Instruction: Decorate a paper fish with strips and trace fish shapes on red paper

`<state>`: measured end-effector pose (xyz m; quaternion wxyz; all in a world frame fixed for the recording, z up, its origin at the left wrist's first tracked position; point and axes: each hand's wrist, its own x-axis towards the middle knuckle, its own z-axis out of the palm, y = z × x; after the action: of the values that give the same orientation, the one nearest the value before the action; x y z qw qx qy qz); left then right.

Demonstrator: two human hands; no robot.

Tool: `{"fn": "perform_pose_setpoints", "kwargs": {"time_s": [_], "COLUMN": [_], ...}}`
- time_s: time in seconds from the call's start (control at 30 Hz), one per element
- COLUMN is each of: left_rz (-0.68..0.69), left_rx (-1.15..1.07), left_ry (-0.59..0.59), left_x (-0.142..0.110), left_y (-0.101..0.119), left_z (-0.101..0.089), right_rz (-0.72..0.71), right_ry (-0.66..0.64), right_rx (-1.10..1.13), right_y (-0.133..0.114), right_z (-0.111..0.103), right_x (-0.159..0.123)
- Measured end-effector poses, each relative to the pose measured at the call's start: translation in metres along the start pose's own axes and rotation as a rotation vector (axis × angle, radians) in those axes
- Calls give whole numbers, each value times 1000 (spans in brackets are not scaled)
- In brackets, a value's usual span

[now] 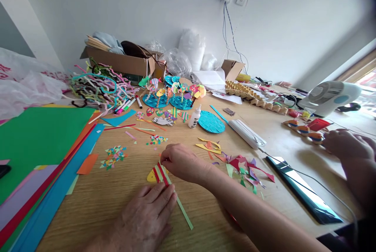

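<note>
A small yellow paper fish (151, 176) with red and pale stripes lies on the table in front of me. My left hand (147, 211) rests flat beside it, fingertips on the lower ends of the stripes. A light green paper strip (184, 213) crosses the fish's right side and runs down toward me, passing by my left fingertips. With fingers curled in a pinch, my right hand (183, 162) is at the strip's upper end; the fingertips partly hide it.
Colored paper sheets (44, 138) are stacked at left, beside paper confetti (114, 157). A glue bottle (194, 117) stands near a blue disc (211, 121). Paper scraps (246, 170), a phone (302, 189) and another person's hands (349, 146) are at right. Finished-looking fish decorations (179, 93) stand behind.
</note>
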<state>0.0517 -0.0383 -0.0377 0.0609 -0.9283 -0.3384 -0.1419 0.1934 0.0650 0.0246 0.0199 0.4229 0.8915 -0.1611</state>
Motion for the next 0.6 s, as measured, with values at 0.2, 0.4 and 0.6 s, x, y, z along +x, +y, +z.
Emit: {"fn": "perform_pose_setpoints", "kwargs": {"time_s": [0.2, 0.4, 0.6], "left_rz": [-27, -25, -33], "left_rx": [-13, -15, -17], "left_ry": [-26, -22, -50], "left_x": [1, 2, 2], "left_y": [3, 3, 2], "left_z": [-1, -1, -1], "right_rz": [5, 5, 8], "right_ry": [-37, -33, -17], "right_rx": [-16, -10, -13], "right_y": [-2, 1, 1], "right_z": [1, 4, 2], "right_x": [-5, 4, 6]}}
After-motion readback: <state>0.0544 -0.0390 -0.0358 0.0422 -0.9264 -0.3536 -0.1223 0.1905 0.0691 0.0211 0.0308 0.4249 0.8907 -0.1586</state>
